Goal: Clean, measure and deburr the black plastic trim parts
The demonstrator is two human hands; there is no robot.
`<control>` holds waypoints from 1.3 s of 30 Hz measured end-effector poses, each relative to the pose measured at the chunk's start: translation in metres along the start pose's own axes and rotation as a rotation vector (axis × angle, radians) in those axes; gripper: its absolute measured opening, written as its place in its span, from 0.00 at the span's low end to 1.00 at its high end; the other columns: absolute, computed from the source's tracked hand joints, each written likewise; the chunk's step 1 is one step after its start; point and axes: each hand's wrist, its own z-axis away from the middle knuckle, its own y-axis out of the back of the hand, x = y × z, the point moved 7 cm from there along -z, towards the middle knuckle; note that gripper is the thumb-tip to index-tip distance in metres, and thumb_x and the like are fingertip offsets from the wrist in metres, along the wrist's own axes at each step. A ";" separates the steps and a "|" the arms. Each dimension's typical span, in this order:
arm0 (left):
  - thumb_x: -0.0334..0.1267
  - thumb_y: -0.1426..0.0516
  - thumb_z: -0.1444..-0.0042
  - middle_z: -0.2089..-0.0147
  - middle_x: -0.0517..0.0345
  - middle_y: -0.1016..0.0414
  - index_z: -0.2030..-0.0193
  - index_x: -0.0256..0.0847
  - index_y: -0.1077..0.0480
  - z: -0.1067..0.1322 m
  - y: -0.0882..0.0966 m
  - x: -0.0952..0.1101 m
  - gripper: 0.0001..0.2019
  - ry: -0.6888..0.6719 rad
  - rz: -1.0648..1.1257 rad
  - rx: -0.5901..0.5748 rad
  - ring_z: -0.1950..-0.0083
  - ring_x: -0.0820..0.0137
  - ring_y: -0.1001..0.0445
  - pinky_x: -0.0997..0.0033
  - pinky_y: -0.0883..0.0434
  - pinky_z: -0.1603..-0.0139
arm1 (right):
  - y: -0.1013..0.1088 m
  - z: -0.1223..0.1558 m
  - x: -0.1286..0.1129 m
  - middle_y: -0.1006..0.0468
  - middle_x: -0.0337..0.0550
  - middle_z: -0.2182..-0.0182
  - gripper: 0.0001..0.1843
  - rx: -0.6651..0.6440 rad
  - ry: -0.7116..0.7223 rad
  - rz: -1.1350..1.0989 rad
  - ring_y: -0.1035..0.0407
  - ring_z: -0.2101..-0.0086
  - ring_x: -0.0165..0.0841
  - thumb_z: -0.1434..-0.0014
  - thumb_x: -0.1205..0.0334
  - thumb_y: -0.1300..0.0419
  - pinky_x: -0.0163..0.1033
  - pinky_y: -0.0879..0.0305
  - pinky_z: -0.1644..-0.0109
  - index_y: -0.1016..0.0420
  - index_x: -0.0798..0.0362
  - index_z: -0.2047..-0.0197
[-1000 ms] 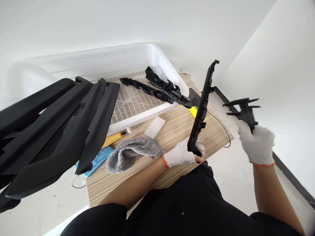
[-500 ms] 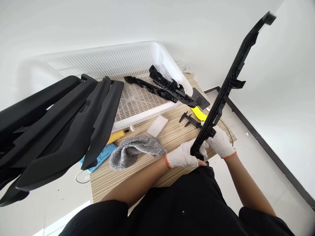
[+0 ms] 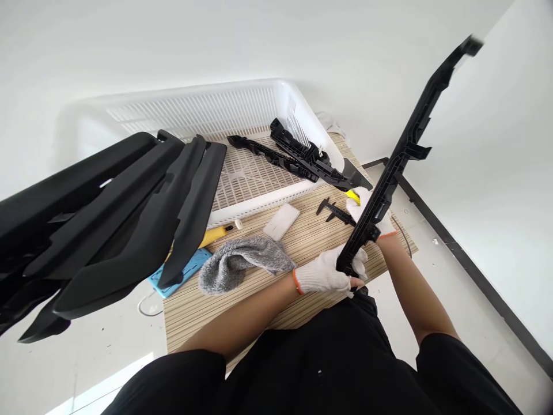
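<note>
No lettering here is clear enough to read.

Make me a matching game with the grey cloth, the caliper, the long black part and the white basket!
Things: 1 grey cloth; 2 caliper; 3 long black part; 4 white basket.
Places: A in the left hand; B holding black pieces; C crumpled on the wooden board; D flat on the board by the right hand.
Pairs: 1-C; 2-D; 3-A; 4-B.

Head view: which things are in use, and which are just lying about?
In hand: long black bracket, gripped by left hand; right hand behind it, by the caliper.
Lying about: grey cloth, white block, yellow-handled knife, white basket, black trim panels.
</note>
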 end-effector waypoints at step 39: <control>0.64 0.35 0.44 0.45 0.38 0.20 0.39 0.37 0.30 -0.007 0.047 0.008 0.37 0.130 0.487 0.172 0.37 0.49 0.23 0.55 0.17 0.49 | -0.027 0.128 0.076 0.24 0.37 0.76 0.21 -0.321 -0.410 -1.082 0.43 0.81 0.25 0.55 0.59 0.30 0.34 0.44 0.79 0.14 0.55 0.56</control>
